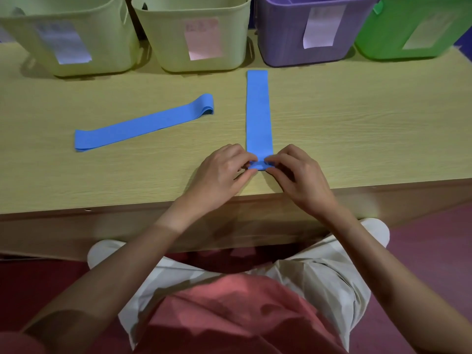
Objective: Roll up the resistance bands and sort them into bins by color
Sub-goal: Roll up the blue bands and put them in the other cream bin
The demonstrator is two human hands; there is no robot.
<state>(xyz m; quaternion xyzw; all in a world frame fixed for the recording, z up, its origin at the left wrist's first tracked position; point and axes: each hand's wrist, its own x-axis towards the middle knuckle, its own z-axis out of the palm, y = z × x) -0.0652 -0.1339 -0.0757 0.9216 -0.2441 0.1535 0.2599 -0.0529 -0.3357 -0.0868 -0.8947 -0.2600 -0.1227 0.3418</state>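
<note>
Two blue bands lie on the table [357, 129]. One band [258, 111] runs straight away from the person, its far end near the purple bin [286, 47] and its near end close to the table's front edge. Both hands work that near end, where the first small turn of a roll shows. The left hand [219, 172] comes in from the left, its fingers [249, 159] curled and pinching the left side of the rolled end, thumb under the edge. The right hand [298, 172] mirrors it, fingers [274, 159] curled and pinching the right side. The rest of this band lies flat on the wood.

The second band [143, 122] lies flat well to the left, slanted, its far end slightly lifted in a loop, touched by neither hand.

Four bins stand in a row along the far side of the table: two pale yellow-green bins [102, 60] [229, 47] at left, then the purple one, then a green bin [383, 42] at right. Each carries a paper label on its front; the writing is too blurred to read. What lies inside them cannot be seen.

Below the table edge show the person's light trousers, a red shirt and a reddish floor.
</note>
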